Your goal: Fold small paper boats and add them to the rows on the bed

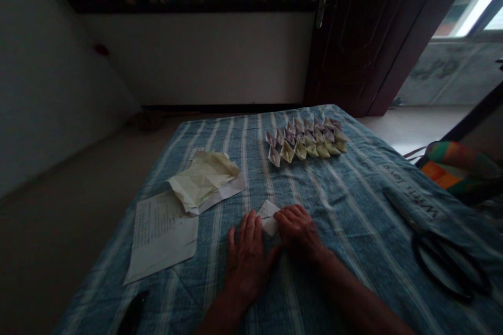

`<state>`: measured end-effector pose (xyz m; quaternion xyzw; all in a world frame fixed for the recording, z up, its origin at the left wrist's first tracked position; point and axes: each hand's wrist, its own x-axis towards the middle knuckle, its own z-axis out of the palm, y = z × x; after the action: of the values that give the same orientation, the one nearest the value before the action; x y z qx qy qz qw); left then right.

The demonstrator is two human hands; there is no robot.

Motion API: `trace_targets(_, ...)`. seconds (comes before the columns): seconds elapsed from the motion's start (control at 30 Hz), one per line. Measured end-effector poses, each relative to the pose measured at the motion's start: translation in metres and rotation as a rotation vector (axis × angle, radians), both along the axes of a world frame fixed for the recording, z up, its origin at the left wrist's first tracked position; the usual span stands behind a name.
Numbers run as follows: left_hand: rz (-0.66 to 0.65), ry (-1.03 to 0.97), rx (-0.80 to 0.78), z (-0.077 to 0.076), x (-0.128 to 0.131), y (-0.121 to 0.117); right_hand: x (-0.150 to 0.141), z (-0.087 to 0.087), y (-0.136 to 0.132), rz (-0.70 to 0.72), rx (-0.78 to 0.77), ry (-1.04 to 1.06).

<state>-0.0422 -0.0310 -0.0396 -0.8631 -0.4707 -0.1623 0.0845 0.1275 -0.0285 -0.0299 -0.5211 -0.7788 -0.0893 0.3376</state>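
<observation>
A small folded white paper (269, 216) lies flat on the cloth between my hands, with its right part covered. My left hand (247, 254) rests palm down with its fingers stretched out, the fingertips at the paper's left edge. On the other side, my right hand (297, 231) is curled over the paper's right corner, its fingers bent and pressed together on it. Farther back stand rows of small folded paper boats (299, 151), some yellowish and some whitish or lilac.
A striped blue cloth (220, 282) covers the table. Left of my hands lie creased yellow sheets (204, 175) and a printed white sheet (165, 241). Black-handled scissors (436, 251) lie at the right. A dark object (133, 314) is at the front left.
</observation>
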Motion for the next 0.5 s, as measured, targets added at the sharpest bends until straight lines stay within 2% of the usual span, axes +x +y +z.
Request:
trace_targets(0.2, 0.016, -0.017, -0.001, -0.0016, 0.0008, 0.0014, 0.0006, -0.0038, 0.0003, -0.039, 0.039, -0.001)
trace_targets(0.33, 0.041, -0.005, -0.064, -0.0026, 0.0008, 0.0028, 0.0018, -0.0075, 0.0014, -0.065, 0.071, -0.024)
trace_targets(0.5, 0.067, 0.025, -0.122, 0.0002, 0.0009, 0.0046, 0.0031, -0.0095, 0.0022, -0.099, 0.041, -0.06)
